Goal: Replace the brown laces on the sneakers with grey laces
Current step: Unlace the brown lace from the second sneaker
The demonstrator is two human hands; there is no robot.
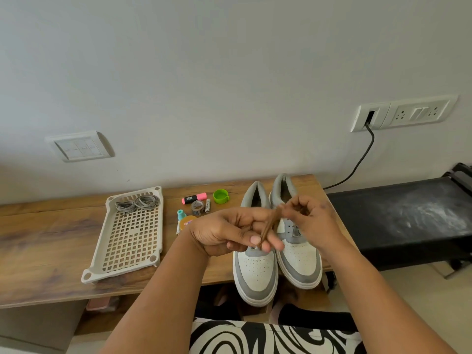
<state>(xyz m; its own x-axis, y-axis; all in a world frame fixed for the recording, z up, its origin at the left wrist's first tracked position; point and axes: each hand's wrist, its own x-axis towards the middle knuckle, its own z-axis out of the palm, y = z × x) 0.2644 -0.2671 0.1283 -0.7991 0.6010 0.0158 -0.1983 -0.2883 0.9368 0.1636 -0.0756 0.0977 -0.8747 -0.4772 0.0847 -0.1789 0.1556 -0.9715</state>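
Note:
Two white and grey sneakers stand side by side on the wooden table, toes toward me: the left sneaker (pixel 255 272) and the right sneaker (pixel 301 261). Above them both hands hold a bundled brown lace (pixel 268 227). My left hand (pixel 229 232) pinches its lower end between thumb and fingers. My right hand (pixel 306 215) grips its upper end with curled fingers. Two coils of grey laces (pixel 138 203) lie at the far end of a white perforated tray (pixel 127 241). The hands hide the sneakers' eyelet area.
Small items sit between tray and sneakers: a pink highlighter (pixel 194 199), a green cap (pixel 221 195), a tape roll (pixel 197 207), a small bottle (pixel 180 215). A black bench (pixel 398 215) adjoins the table on the right. A cable (pixel 357 164) hangs from the wall socket.

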